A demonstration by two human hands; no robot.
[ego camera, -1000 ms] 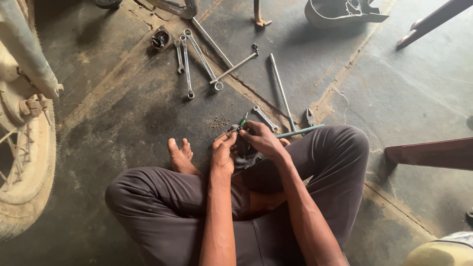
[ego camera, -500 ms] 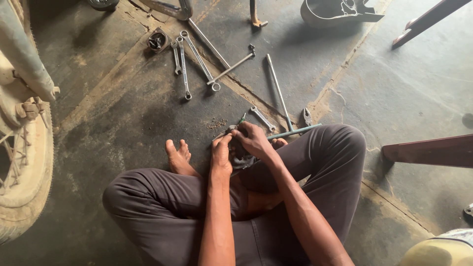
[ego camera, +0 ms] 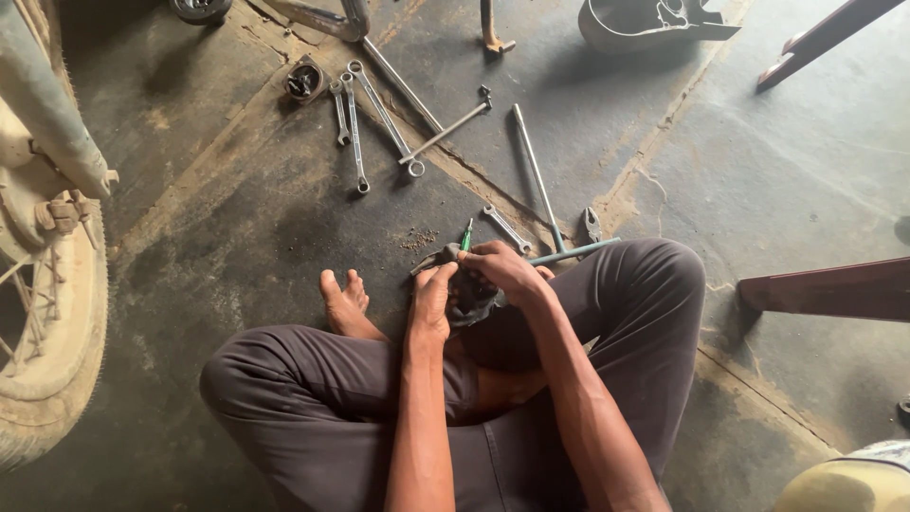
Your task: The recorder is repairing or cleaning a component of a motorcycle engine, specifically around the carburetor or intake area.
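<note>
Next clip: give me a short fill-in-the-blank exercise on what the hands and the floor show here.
1. Both hands, left hand and right hand, grip one dark ____ part.
2. The person sits cross-legged on the ____.
3. The wrenches lie on the floor, ____ from the hands.
4. The muddy wheel stands on the person's ____ side.

Missing words: metal; floor; apart; left

Both forearms reach forward over the crossed legs (ego camera: 379,398); the left hand (ego camera: 432,296) and right hand (ego camera: 507,270) meet, fingers curled, just beyond them.
</note>
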